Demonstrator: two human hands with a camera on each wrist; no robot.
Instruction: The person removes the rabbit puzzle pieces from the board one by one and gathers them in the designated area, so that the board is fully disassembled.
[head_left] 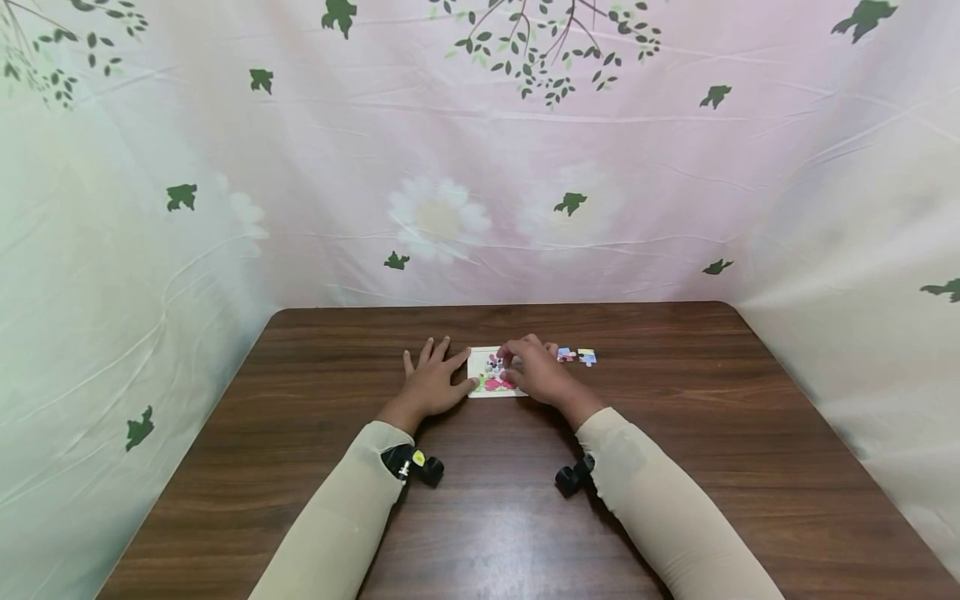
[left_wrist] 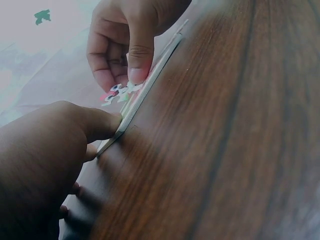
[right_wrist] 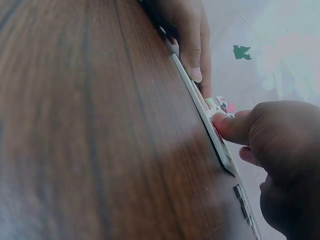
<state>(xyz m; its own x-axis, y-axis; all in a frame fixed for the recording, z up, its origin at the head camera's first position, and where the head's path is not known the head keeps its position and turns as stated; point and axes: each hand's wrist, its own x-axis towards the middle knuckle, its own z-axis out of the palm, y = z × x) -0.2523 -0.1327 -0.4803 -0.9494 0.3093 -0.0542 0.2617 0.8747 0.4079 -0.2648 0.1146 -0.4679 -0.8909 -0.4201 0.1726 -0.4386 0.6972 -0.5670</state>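
A small white-framed jigsaw puzzle board (head_left: 497, 395) with a colourful picture lies on the table between the two hands. My left hand (head_left: 431, 385) is spread at its left side, fingers straight, with thumb and forefinger at the board's edge. Over the board, my right hand (head_left: 542, 372) pinches a jigsaw piece (left_wrist: 117, 94) between thumb and curled fingers. This piece, tilted up in the left wrist view, has white, pink and black print. The right hand covers much of the board's right half in the head view.
Two loose jigsaw pieces (head_left: 587, 357) lie on the brown wooden table (head_left: 480, 500) just right of the board, close to the right hand. A printed cloth (head_left: 480, 167) with flowers and leaves hangs behind the table and along both sides.
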